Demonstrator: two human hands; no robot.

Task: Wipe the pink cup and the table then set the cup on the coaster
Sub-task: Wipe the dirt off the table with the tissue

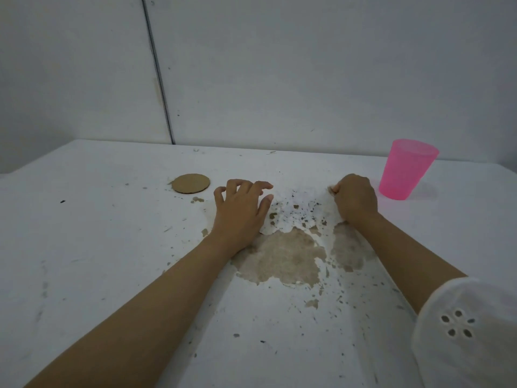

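A translucent pink cup [405, 172] stands upright at the right of the white table [112, 247]. To the left lies a round brown cardboard coaster [190, 184] with nothing on it. Between my hands a white tissue [296, 211], speckled with dark bits, is spread flat on the table. My left hand [240, 211] rests on the tissue's left edge with its fingers spread and bent, the thumb on the paper. My right hand [354, 198] is curled into a fist and grips the tissue's right side, just left of the cup.
A large brown patch [285, 259] marks the table just in front of the tissue, with dark specks scattered around it. A grey wall [279, 65] rises behind the table's far edge. A white eyelet sleeve [464, 331] covers my right upper arm.
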